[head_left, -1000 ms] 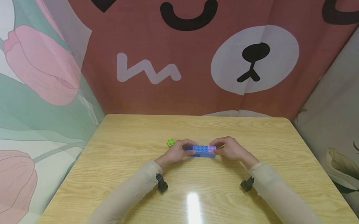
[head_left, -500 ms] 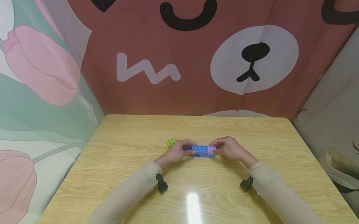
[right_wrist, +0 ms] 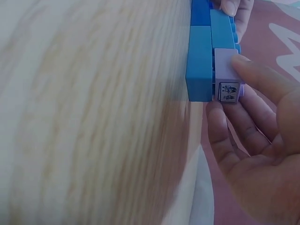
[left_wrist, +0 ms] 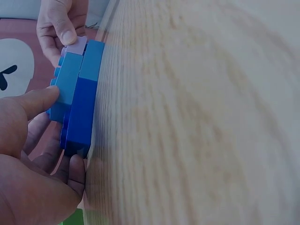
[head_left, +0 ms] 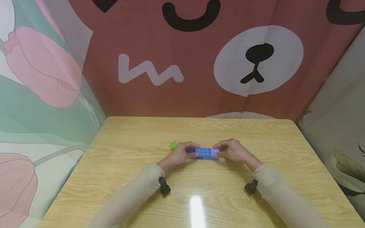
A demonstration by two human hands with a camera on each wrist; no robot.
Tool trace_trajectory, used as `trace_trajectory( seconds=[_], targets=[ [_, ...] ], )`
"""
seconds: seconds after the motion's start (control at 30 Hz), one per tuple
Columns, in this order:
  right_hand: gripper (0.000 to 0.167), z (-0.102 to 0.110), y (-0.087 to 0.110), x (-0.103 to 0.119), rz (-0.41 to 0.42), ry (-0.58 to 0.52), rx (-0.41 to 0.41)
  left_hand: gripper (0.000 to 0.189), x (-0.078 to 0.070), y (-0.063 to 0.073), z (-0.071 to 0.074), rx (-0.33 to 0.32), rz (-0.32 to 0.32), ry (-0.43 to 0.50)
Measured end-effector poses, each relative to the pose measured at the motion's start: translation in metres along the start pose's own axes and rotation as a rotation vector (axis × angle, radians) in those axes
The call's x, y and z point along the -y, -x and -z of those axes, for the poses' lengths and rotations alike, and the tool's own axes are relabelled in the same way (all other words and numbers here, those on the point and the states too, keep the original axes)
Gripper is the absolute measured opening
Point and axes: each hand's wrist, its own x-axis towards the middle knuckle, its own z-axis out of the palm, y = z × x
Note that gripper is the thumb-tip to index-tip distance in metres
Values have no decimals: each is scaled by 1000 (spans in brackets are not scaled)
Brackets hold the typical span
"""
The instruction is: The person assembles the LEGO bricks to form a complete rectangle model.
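A two-layer row of toy building bricks lies on the table in front of me. Its lower layer joins a dark blue brick [left_wrist: 83,112] end to end with a light blue brick [right_wrist: 199,63]. On top sit another light blue brick [head_left: 203,151] and a small purple brick [head_left: 215,152], side by side. My left hand [head_left: 180,154] pinches the upper light blue brick between thumb and fingers. With thumb and fingertips my right hand [head_left: 234,151] grips the purple brick, whose end bears a small printed picture. In the right wrist view, a narrow gap shows under the purple brick.
A bright green brick [head_left: 173,145] lies just beyond my left hand. The wooden table [head_left: 139,132] ends at a hanging cloth [head_left: 195,101] printed with a bear face. Patterned cloths hang at both sides. Each sleeve carries a small black wrist camera [head_left: 164,187].
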Motion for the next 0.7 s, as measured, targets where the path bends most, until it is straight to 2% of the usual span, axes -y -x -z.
trace_trajectory(
  seconds=[0.13,0.43,0.7],
  targets=[
    [25,-1,0,0,-17,-14,-2,33,0,0,0,-1,5,-2],
    [25,1,-1,2,17,1,4,33,-1,-1,0,-4,10,-7],
    [25,1,-2,0,0,8,10,33,-2,0,0,-4,11,-7]
  ],
)
